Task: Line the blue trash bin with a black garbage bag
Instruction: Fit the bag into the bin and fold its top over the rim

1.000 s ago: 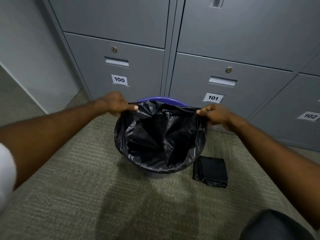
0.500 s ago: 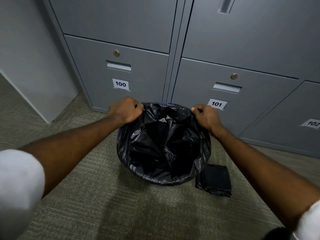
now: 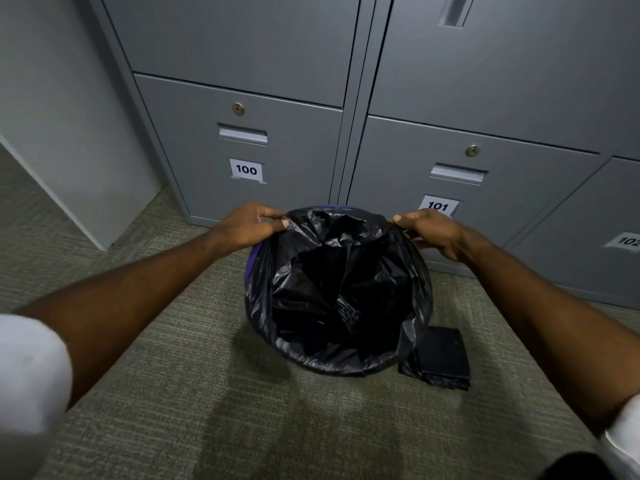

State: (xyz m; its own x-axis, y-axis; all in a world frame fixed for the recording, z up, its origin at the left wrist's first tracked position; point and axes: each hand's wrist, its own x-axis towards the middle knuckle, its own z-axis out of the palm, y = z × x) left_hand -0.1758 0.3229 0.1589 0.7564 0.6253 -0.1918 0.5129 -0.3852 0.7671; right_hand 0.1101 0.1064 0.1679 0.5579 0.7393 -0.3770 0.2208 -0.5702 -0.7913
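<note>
With the crinkled black plastic garbage bag point(image 3: 341, 292) pinched at its far edge by the left hand point(image 3: 250, 225) and right hand point(image 3: 433, 230), that edge is best stretched evenly over the round blue plastic trash bin point(image 3: 252, 259) rim.

Both bare forearms reach forward and converge slightly, white sleeves at the upper arms. The left hand point(image 3: 247, 225) is palm-down, its thumb and fingers pinched shut on thin black plastic at the far left. The right hand point(image 3: 433, 230) mirrors it at the far right, thumb and fingers pinched likewise, wrist bent slightly inward.
</note>
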